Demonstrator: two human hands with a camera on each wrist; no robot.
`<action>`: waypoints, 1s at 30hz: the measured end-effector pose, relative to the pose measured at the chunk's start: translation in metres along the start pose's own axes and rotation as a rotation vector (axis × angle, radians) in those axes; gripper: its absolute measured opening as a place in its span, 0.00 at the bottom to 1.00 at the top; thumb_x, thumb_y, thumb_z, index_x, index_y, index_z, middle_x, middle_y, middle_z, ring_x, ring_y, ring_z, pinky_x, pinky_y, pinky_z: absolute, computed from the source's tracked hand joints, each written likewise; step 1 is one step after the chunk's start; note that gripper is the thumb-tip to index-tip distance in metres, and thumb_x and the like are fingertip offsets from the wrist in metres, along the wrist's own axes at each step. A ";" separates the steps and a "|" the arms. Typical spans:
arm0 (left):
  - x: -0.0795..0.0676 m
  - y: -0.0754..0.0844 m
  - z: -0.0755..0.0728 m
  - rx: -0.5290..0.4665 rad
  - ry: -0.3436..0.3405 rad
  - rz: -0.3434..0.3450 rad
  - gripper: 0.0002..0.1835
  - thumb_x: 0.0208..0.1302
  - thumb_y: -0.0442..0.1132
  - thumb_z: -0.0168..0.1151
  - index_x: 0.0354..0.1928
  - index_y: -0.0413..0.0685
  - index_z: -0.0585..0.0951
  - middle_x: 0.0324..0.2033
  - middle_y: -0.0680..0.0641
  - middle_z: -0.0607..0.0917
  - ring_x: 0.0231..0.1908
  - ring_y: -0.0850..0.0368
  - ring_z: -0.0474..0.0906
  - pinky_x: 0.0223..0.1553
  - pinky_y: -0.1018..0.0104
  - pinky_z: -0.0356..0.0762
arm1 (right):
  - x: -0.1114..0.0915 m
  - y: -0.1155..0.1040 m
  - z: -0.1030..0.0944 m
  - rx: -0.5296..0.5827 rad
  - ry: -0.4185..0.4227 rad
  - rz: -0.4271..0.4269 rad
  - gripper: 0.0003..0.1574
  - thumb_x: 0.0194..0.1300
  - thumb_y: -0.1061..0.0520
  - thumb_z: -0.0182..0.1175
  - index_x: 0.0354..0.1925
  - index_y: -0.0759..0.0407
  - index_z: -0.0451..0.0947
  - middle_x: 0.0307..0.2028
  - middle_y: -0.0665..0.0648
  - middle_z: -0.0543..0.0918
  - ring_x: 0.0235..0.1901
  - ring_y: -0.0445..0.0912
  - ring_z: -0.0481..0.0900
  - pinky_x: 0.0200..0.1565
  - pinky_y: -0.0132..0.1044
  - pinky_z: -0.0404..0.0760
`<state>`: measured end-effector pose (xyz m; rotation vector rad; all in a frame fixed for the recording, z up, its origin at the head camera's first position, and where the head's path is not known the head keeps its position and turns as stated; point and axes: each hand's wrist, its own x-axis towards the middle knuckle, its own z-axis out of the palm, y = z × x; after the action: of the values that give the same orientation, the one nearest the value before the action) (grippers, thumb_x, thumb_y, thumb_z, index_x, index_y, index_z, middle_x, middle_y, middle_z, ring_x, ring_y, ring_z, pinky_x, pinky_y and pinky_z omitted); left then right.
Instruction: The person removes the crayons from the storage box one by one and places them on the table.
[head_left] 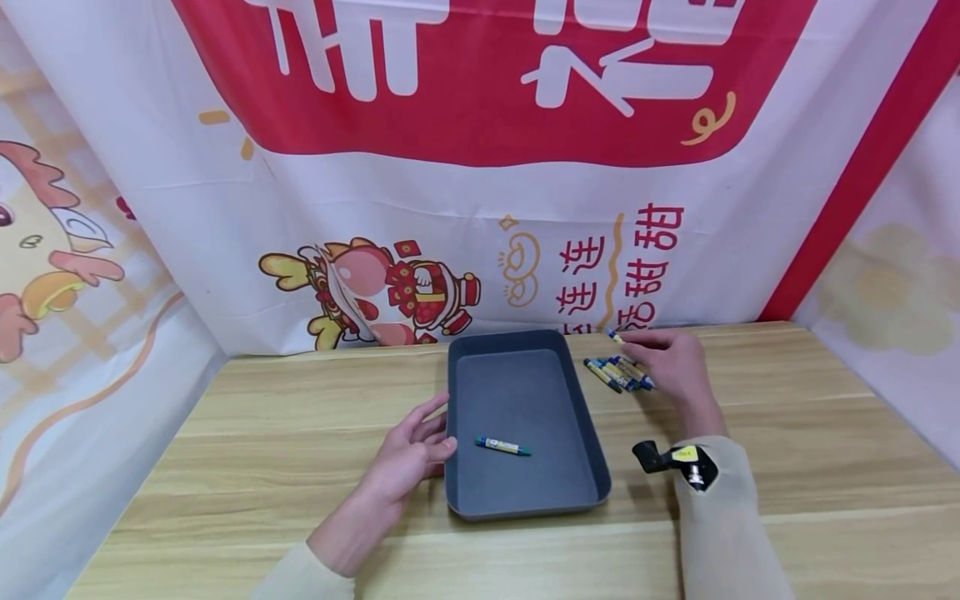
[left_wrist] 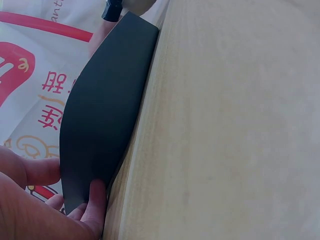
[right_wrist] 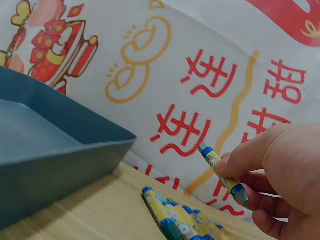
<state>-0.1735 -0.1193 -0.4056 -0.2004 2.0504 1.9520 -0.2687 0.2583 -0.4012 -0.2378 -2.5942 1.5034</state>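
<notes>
A dark grey rectangular baking tray (head_left: 525,492) lies on the wooden table, with one green-tipped crayon (head_left: 502,446) inside it. My left hand (head_left: 408,458) grips the tray's left wall, its digits at the rim and against the outer side (left_wrist: 105,115). Beyond the tray's right side, my right hand (head_left: 671,367) pinches a grey crayon (right_wrist: 222,172) in a yellow and blue wrapper between thumb and fingers. The held crayon is raised above a small pile of similar crayons (head_left: 618,373) on the table, seen close in the right wrist view (right_wrist: 182,220).
The wooden table (head_left: 300,433) extends to both sides of the tray. A white cloth backdrop (head_left: 487,192) with red and cartoon prints hangs along its back edge. On the right sleeve sits a black wrist camera mount (head_left: 675,458).
</notes>
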 end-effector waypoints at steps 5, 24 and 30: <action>0.000 0.000 0.000 0.002 -0.001 -0.001 0.36 0.75 0.31 0.59 0.81 0.61 0.66 0.79 0.38 0.68 0.75 0.38 0.70 0.66 0.45 0.80 | -0.001 0.009 -0.004 -0.028 0.016 -0.020 0.21 0.75 0.50 0.66 0.62 0.55 0.86 0.61 0.61 0.88 0.63 0.54 0.80 0.57 0.40 0.76; 0.000 -0.001 0.000 0.004 0.006 0.003 0.36 0.75 0.31 0.60 0.81 0.61 0.66 0.79 0.38 0.68 0.75 0.38 0.70 0.66 0.46 0.80 | 0.003 0.026 -0.006 -0.121 0.009 0.118 0.21 0.75 0.51 0.65 0.61 0.55 0.86 0.64 0.66 0.85 0.64 0.60 0.78 0.59 0.50 0.76; 0.001 -0.001 0.000 0.002 0.004 0.002 0.36 0.75 0.31 0.60 0.81 0.62 0.66 0.79 0.38 0.68 0.76 0.37 0.69 0.67 0.45 0.79 | 0.004 0.027 -0.008 -0.118 0.018 0.155 0.21 0.75 0.49 0.65 0.61 0.54 0.86 0.65 0.65 0.84 0.66 0.60 0.76 0.62 0.53 0.75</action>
<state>-0.1739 -0.1191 -0.4067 -0.2023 2.0557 1.9523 -0.2692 0.2790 -0.4209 -0.4735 -2.7085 1.3864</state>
